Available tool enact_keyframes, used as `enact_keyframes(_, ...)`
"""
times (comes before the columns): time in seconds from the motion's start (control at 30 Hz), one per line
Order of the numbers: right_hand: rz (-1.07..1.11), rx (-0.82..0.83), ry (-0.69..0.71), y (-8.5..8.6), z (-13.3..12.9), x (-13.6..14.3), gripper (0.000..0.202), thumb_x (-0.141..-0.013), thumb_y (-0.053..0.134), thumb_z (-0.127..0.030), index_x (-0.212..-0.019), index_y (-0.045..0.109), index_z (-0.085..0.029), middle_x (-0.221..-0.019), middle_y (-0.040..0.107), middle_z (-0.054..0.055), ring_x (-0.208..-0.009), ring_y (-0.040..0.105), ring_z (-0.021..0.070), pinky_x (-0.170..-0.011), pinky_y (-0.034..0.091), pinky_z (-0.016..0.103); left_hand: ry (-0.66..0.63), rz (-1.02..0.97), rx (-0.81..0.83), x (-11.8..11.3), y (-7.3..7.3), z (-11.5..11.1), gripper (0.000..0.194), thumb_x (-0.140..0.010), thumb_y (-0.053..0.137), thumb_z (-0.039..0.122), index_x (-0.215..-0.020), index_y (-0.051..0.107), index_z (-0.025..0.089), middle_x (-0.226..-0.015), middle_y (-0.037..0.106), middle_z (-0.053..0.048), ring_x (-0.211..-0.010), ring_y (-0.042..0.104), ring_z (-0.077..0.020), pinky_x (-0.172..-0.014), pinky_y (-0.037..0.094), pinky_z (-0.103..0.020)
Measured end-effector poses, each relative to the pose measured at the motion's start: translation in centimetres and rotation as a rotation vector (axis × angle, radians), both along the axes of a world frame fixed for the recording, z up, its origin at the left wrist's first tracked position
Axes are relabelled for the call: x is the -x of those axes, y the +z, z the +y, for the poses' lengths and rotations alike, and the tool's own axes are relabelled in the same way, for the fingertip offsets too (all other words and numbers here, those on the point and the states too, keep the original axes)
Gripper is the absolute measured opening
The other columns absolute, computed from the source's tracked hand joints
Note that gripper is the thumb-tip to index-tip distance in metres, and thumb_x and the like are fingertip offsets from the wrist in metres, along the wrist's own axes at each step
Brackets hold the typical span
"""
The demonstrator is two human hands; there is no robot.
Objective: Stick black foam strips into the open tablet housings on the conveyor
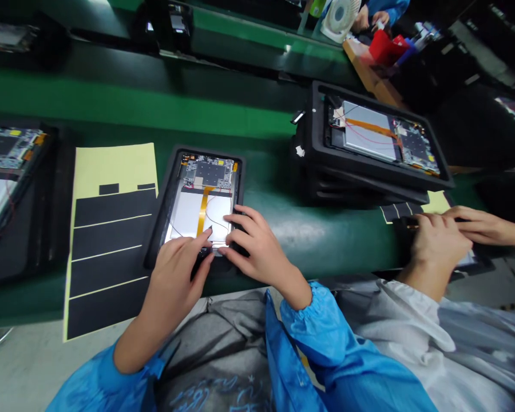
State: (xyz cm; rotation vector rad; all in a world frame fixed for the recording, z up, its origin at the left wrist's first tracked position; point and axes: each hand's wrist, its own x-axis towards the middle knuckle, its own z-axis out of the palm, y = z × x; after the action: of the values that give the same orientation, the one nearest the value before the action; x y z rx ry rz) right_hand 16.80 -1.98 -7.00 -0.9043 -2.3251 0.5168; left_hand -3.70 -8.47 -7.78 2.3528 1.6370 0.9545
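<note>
The open device (218,213) is lying in one black tray (165,213); the left hand (174,272) is bending over its lower left, thumb and index slightly parted, any hold impossible to tell; the right hand (255,246) is arching over its lower right, fingers spread, gripping nothing visible; fingers are partly hiding its lower end; left of it, one yellow sheet (115,163) is carrying four large, two small black strips (115,234).

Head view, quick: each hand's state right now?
Left hand: at the opened device, grip unclear.
Right hand: open, fingers spread at the device's right side.
</note>
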Motion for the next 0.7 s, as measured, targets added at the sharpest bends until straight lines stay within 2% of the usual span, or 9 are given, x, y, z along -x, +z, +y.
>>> enact_keyframes(0.13, 0.057, 0.035, -0.027, 0.4, -0.6, 0.0, 0.015, -0.100, 0.060, -0.028, -0.094, 0.070, -0.019, -0.130, 0.067, 0.014, -0.140, 0.047, 0.0309, -0.113, 0.046, 0.051, -0.051, -0.081, 0.102, 0.0, 0.4, 0.3, 0.041, -0.105, 0.048, 0.022, -0.146, 0.043, 0.022, -0.106, 0.070, -0.006, -0.102, 0.065, -0.0241, -0.091, 0.051, -0.036)
enact_keyframes(0.27, 0.254, 0.175, -0.124, 1.8, -0.5, 0.6, 0.025, -0.100, 0.056, -0.025, -0.122, 0.069, -0.025, -0.124, 0.069, 0.010, -0.124, 0.059, 0.0253, -0.107, 0.050, 0.047, -0.079, -0.143, 0.187, 0.3, 0.4, 0.7, 0.041, -0.104, 0.049, 0.022, -0.145, 0.045, 0.023, -0.108, 0.071, -0.005, -0.102, 0.066, -0.0222, -0.091, 0.052, -0.033)
enact_keyframes(0.33, 0.296, 0.274, -0.133, 2.4, 0.2, 0.9, 0.031, -0.099, 0.058, -0.026, -0.129, 0.067, -0.025, -0.125, 0.068, 0.009, -0.119, 0.061, 0.0239, -0.103, 0.052, 0.044, -0.092, -0.150, 0.201, 0.5, 0.4, 0.8, 0.040, -0.104, 0.049, 0.022, -0.144, 0.046, 0.024, -0.107, 0.070, -0.005, -0.101, 0.065, -0.0215, -0.090, 0.052, -0.033)
enact_keyframes(0.37, 0.304, 0.335, -0.116, 2.6, 0.7, 1.0, 0.033, -0.098, 0.059, -0.025, -0.130, 0.067, -0.025, -0.125, 0.068, 0.009, -0.114, 0.062, 0.0227, -0.099, 0.053, 0.041, -0.098, -0.151, 0.203, 0.6, 0.4, 0.8, 0.040, -0.104, 0.049, 0.021, -0.144, 0.046, 0.024, -0.107, 0.070, -0.004, -0.100, 0.065, -0.0211, -0.090, 0.051, -0.032)
enact_keyframes(0.43, 0.318, 0.495, -0.045, 2.6, 1.9, 1.0, 0.037, -0.095, 0.061, -0.024, -0.132, 0.066, -0.023, -0.121, 0.069, 0.007, -0.091, 0.063, 0.0171, -0.082, 0.055, 0.032, -0.108, -0.155, 0.195, 0.7, 0.3, 0.7, 0.042, -0.104, 0.049, 0.020, -0.145, 0.046, 0.025, -0.106, 0.070, -0.004, -0.100, 0.065, -0.0202, -0.089, 0.051, -0.031)
enact_keyframes(0.5, 0.323, 0.668, 0.057, 2.3, 2.9, 1.0, 0.037, -0.093, 0.064, -0.025, -0.129, 0.067, -0.022, -0.110, 0.071, 0.004, -0.067, 0.053, 0.0107, -0.063, 0.049, 0.024, -0.109, -0.162, 0.186, 0.7, 0.3, 0.7, 0.045, -0.104, 0.049, 0.020, -0.148, 0.044, 0.027, -0.107, 0.070, -0.003, -0.101, 0.065, -0.0197, -0.089, 0.050, -0.030)
enact_keyframes(0.53, 0.325, 0.735, 0.100, 2.2, 3.3, 0.9, 0.033, -0.092, 0.065, -0.027, -0.124, 0.070, -0.021, -0.102, 0.071, 0.002, -0.061, 0.047, 0.0090, -0.058, 0.045, 0.022, -0.111, -0.166, 0.177, 0.7, 0.2, 0.7, 0.046, -0.104, 0.049, 0.019, -0.148, 0.043, 0.028, -0.107, 0.070, -0.002, -0.101, 0.064, -0.0195, -0.089, 0.050, -0.030)
enact_keyframes(0.6, 0.333, 0.801, 0.133, 2.0, 3.8, 0.9, 0.022, -0.091, 0.067, -0.032, -0.108, 0.075, -0.019, -0.091, 0.069, 0.000, -0.059, 0.045, 0.0083, -0.054, 0.039, 0.021, -0.112, -0.168, 0.165, 0.7, 0.1, 0.6, 0.046, -0.104, 0.049, 0.019, -0.149, 0.043, 0.029, -0.108, 0.070, -0.002, -0.101, 0.064, -0.0196, -0.088, 0.050, -0.029)
enact_keyframes(0.7, 0.357, 0.801, 0.069, 2.2, 3.5, 0.9, 0.019, -0.090, 0.068, -0.034, -0.088, 0.075, -0.017, -0.081, 0.065, 0.000, -0.061, 0.047, 0.0092, -0.056, 0.036, 0.021, -0.103, -0.161, 0.154, 0.7, 0.0, 0.7, 0.045, -0.104, 0.049, 0.021, -0.148, 0.043, 0.028, -0.106, 0.071, -0.002, -0.100, 0.064, -0.0205, -0.089, 0.050, -0.030)
